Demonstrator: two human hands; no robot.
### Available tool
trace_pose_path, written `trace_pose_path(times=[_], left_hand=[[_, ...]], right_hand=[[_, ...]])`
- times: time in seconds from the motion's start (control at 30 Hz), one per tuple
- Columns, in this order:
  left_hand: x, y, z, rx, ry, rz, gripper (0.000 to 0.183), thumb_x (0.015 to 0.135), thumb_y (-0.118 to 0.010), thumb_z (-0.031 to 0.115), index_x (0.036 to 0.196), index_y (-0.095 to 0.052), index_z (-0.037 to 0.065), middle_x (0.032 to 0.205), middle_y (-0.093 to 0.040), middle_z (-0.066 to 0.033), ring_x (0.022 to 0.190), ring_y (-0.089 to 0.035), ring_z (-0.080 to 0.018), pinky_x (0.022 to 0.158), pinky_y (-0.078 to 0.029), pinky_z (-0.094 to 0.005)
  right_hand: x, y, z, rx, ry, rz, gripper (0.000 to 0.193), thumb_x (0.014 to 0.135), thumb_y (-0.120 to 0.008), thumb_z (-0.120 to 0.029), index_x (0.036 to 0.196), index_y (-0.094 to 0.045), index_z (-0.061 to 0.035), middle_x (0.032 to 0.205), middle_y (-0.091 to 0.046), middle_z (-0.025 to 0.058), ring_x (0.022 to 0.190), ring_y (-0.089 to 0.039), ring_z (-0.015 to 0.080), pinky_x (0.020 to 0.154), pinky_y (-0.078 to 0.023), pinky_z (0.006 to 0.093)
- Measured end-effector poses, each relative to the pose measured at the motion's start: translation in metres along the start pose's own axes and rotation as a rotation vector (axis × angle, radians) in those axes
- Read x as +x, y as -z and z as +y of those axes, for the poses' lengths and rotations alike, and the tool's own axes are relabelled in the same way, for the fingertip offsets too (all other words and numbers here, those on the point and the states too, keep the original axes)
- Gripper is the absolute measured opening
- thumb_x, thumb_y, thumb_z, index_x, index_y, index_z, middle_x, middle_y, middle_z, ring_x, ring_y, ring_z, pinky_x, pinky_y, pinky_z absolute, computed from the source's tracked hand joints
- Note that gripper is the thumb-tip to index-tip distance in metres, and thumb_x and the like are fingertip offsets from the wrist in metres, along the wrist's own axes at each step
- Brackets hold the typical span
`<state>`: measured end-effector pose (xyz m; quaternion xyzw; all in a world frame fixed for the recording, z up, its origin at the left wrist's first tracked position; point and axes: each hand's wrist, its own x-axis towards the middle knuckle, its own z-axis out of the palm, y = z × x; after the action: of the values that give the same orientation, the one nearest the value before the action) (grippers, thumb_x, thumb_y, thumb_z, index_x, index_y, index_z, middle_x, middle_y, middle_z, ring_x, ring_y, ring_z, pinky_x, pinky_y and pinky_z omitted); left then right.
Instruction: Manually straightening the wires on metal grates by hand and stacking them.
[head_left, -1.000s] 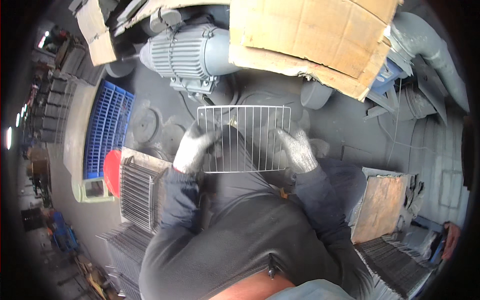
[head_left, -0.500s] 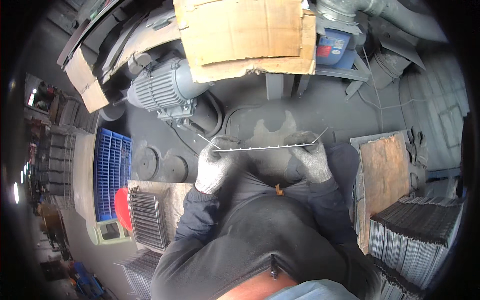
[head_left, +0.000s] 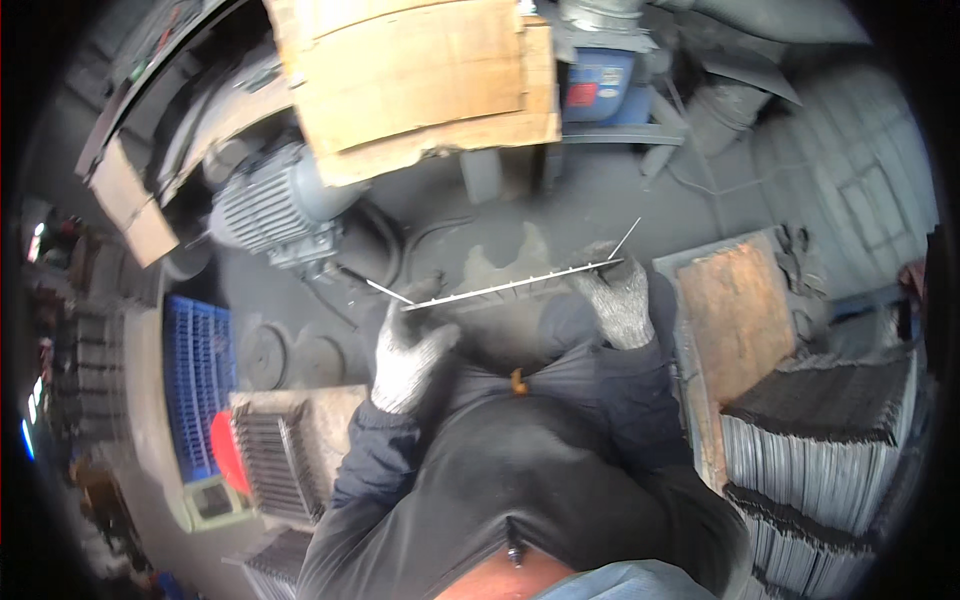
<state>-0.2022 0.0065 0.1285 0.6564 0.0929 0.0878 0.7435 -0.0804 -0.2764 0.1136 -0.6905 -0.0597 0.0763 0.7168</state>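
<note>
Two gloved hands grip one wire grid point(head_left: 510, 288), each with fingers clamped on an end: the left hand point(head_left: 408, 352) at the lower left corner, the right hand point(head_left: 618, 297) at the upper right. One grid only, seen edge-on as a thin pale line with short wire tips along it, held level above the person's lap. Behind it sits one grey electric motor point(head_left: 268, 208); one rusty board point(head_left: 735, 315) lies to the right, beside stacked dark grids point(head_left: 830, 440).
</note>
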Motion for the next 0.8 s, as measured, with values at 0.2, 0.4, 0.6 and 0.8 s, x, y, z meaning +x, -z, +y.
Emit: trace_pose_path(times=[0.2, 0.4, 0.6, 0.8], left_hand=[[0.006, -0.014, -0.016, -0.065, 0.105, -0.137, 0.05, 0.098, -0.072, 0.002, 0.145, -0.057, -0.005, 0.133, -0.07, -0.0161, 0.121, -0.068, -0.0237, 0.105, -0.053, -0.0349], [0.019, -0.02, -0.04, -0.105, 0.196, -0.084, 0.035, 0.101, -0.072, 0.009, 0.132, -0.065, -0.004, 0.121, -0.075, -0.0136, 0.112, -0.07, -0.0225, 0.102, -0.054, -0.0346], [0.028, -0.019, -0.046, -0.123, 0.288, -0.13, 0.033, 0.102, -0.072, 0.005, 0.134, -0.064, -0.002, 0.123, -0.073, -0.0097, 0.111, -0.067, -0.0168, 0.102, -0.051, -0.0305], [0.023, -0.011, -0.034, 0.012, 0.272, -0.009, 0.031, 0.102, -0.072, 0.011, 0.13, -0.068, -0.001, 0.117, -0.074, -0.0085, 0.11, -0.068, -0.0171, 0.101, -0.053, -0.0316]], right_hand=[[-0.02, 0.094, -0.045, 0.151, 0.391, 0.634, 0.022, 0.098, -0.075, -0.002, 0.118, -0.068, 0.0017, 0.105, -0.074, 0.0079, 0.101, -0.07, 0.0194, 0.091, -0.056, 0.0329], [-0.034, 0.208, 0.018, -0.488, 0.516, 1.277, 0.019, 0.097, -0.08, -0.004, 0.113, -0.069, 0.0006, 0.112, -0.074, 0.0099, 0.104, -0.07, 0.0183, 0.095, -0.056, 0.0348], [-0.06, 0.258, 0.111, -1.447, 0.085, 1.008, 0.032, 0.092, -0.08, -0.027, 0.113, -0.072, -0.0045, 0.11, -0.071, 0.0197, 0.104, -0.068, 0.0409, 0.096, -0.051, 0.0534], [-0.063, 0.247, 0.127, -1.398, -0.19, 0.923, 0.063, 0.083, -0.084, -0.054, 0.12, -0.073, -0.0042, 0.118, -0.071, 0.0207, 0.114, -0.066, 0.0437, 0.104, -0.048, 0.0571]])
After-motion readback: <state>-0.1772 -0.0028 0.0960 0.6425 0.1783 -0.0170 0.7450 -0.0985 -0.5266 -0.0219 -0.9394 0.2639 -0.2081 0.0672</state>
